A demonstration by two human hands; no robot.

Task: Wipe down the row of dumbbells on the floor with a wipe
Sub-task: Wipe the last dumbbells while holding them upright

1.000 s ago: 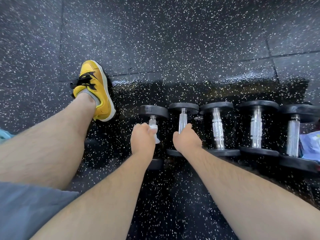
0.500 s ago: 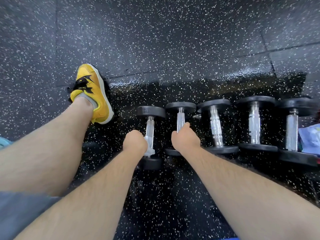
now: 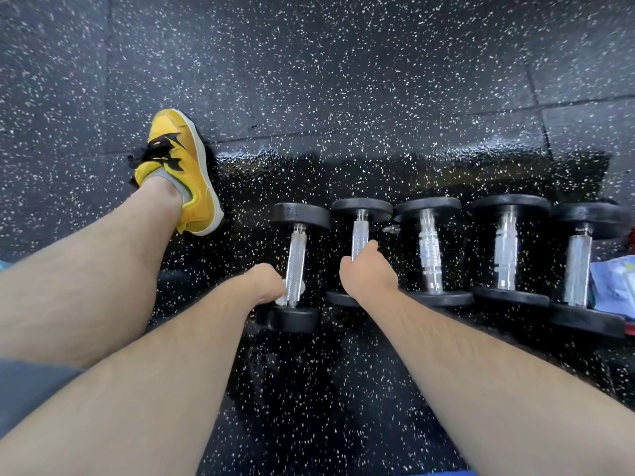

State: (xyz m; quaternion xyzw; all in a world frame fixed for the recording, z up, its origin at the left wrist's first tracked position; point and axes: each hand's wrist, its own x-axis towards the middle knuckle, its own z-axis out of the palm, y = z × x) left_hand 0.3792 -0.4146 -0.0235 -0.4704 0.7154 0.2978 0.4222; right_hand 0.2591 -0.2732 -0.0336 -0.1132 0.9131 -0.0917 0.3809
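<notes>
The left hand (image 3: 264, 285), just left of the frame's centre, has its fingers curled around the near end of the first dumbbell (image 3: 296, 266)'s chrome handle, with the white wipe (image 3: 282, 298) pinched against the metal; only small bits of the wipe show beside and under the hand. The right hand (image 3: 367, 274), just right of centre, closes its fingers around the lower part of the second dumbbell (image 3: 360, 231)'s handle, the thumb lying up along the bar.

Five dumbbells lie side by side in a row across the middle right of the frame, handles pointing away from the camera, black heads at each end. The third dumbbell (image 3: 429, 250), fourth dumbbell (image 3: 505, 250) and fifth dumbbell (image 3: 578, 266) sit untouched to the right of the hands. All rest on the black speckled floor (image 3: 343, 80), which looks wet and glossy around the row.

At the right edge, a pale blue packet (image 3: 615, 286) lies just beside the fifth dumbbell. In the upper left of the frame a yellow shoe (image 3: 185, 170) with black laces stands on the floor.
</notes>
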